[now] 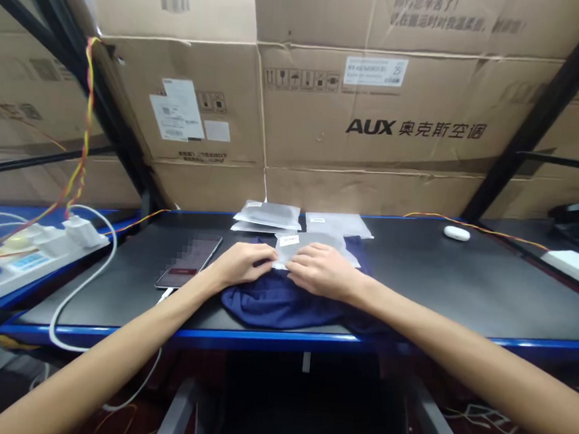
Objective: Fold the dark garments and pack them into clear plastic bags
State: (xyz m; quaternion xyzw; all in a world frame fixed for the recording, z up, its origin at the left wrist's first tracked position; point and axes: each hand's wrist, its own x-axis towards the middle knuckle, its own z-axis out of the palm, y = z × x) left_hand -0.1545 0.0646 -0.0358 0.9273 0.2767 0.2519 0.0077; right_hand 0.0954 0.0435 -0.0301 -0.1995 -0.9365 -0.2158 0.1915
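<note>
Translucent pouch point(302, 240) with white label lies above dark blue cloth point(282, 307), on black surface point(415, 280). Left hand point(248, 264): fingers curled, partly closed, tips at pouch's left edge. Right hand point(319, 269): fingers bent over near edge, thumb hidden. Whether either hand pinches film, cannot tell. Step in hand, by my judgement: working pouch's near edge with both hands. Next move calls for light, even fingertips; thin film may crease. More pouches point(270, 213) lie behind.
</note>
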